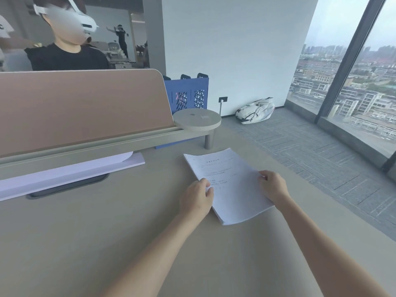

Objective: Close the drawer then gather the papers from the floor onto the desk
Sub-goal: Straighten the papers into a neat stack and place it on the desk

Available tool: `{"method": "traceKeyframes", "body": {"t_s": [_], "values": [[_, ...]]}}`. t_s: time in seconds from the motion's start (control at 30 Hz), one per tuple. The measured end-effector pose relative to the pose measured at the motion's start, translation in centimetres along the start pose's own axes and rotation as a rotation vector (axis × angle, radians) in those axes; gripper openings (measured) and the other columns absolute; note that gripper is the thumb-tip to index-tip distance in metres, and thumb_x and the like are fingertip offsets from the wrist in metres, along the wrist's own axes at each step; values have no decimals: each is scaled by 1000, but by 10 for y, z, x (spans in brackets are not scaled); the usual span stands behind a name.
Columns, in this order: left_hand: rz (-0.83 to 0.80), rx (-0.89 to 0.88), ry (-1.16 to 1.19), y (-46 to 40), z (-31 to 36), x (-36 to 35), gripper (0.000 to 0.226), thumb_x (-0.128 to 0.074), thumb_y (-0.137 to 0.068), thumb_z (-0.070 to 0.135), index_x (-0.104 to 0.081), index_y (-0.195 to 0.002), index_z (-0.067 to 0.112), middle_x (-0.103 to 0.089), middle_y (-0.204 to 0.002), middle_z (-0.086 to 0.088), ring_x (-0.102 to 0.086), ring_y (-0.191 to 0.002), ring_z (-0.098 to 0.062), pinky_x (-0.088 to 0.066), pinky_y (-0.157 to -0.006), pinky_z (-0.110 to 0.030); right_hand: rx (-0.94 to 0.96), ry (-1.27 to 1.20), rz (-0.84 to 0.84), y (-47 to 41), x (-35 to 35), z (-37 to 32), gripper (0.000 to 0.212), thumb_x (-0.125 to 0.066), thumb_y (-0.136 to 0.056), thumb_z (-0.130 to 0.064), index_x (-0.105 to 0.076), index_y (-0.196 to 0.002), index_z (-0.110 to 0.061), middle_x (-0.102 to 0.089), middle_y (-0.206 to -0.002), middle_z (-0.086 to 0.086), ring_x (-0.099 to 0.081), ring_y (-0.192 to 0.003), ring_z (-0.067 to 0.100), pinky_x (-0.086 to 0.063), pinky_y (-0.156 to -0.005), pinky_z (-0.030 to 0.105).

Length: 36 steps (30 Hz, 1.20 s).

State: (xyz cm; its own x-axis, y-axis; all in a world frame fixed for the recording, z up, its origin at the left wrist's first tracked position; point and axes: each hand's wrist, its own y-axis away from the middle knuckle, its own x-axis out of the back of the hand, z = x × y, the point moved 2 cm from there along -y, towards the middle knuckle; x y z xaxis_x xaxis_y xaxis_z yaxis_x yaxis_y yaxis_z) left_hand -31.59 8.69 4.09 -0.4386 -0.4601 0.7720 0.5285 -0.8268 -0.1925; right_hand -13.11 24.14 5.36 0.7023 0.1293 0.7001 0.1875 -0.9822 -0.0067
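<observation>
That stack of papers (227, 185) on the desk (107, 232) looks light and floppy, so the left hand (198, 197) and right hand (273, 185) pinching its left and right edges seems the right hold.

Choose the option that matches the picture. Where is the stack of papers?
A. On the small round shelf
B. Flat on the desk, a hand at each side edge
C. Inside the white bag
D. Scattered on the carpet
B: the stack of papers lies on the desk, with the left hand and right hand at its side edges.
</observation>
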Motion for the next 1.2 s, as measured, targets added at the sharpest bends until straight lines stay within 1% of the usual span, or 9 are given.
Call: {"method": "traceKeyframes", "body": {"t_s": [0.07,0.13,0.33,0.47,0.6,0.73,0.87,1.03,1.2], "values": [[7,4,-29,-7,-1,-4,27,-48,-98,32,-62,-116,17,-67,-111,0,-64,-98,-22,-46,-68,-30,-4,14,-3,-11,-2,1,40,-48,-98,-9,-63,-134,-8,-66,-132,18,-57,-125,35,-44,-99,35],[11,-8,-61,-12,-1,-7,28,-47,-98,31,-61,-117,17,-68,-113,-1,-65,-99,-23,-47,-70,-32,16,52,-6,-20,-5,2,41,-47,-99,-11,-60,-137,-9,-65,-132,19,-57,-126,36,-45,-98,36],[38,-61,-142,-23,2,-16,27,-44,-99,30,-60,-114,14,-67,-116,-1,-65,-99,-25,-43,-68,-31,69,242,12,-39,-11,2,40,-40,-99,-13,-62,-132,-11,-57,-131,22,-55,-122,39,-46,-92,38],[51,-103,-173,-28,3,-22,26,-43,-99,28,-59,-111,11,-66,-111,-6,-65,-94,-29,-46,-67,-34,84,349,33,-45,-14,3,35,-38,-99,-15,-66,-119,-9,-52,-124,20,-60,-109,40,-43,-80,36],[75,-140,-235,-31,2,-29,23,-42,-98,27,-56,-104,9,-65,-103,-12,-64,-84,-35,-53,-66,-42,74,365,71,-50,-19,7,32,-38,-95,-19,-63,-108,-4,-50,-103,15,-57,-110,41,-36,-76,37],[118,-212,-298,-33,3,-33,21,-43,-97,23,-57,-101,8,-67,-96,-14,-63,-79,-36,-42,-62,-38,151,509,115,-45,-18,2,25,-44,-95,-8,-64,-107,0,-55,-111,20,-54,-111,40,-42,-88,40],[141,-253,-364,-33,6,-36,20,-44,-96,22,-57,-102,9,-65,-90,-15,-62,-78,-36,-34,-66,-36,213,611,166,-46,-18,0,29,-44,-93,-8,-60,-117,-7,-58,-108,18,-56,-107,37,-42,-91,40],[168,-256,-409,-32,6,-38,20,-45,-94,22,-58,-102,10,-65,-86,-15,-63,-78,-37,-33,-66,-36,259,724,129,-46,-19,2,37,-47,-94,-16,-62,-127,-23,-57,-111,13,-56,-109,35,-39,-95,39],[174,-264,-411,-32,7,-38,16,-48,-92,19,-59,-100,10,-65,-84,-17,-64,-76,-37,-32,-65,-36,261,763,120,-48,-20,3,40,-46,-94,-15,-61,-130,-25,-56,-115,13,-54,-112,34,-38,-98,39]]}}
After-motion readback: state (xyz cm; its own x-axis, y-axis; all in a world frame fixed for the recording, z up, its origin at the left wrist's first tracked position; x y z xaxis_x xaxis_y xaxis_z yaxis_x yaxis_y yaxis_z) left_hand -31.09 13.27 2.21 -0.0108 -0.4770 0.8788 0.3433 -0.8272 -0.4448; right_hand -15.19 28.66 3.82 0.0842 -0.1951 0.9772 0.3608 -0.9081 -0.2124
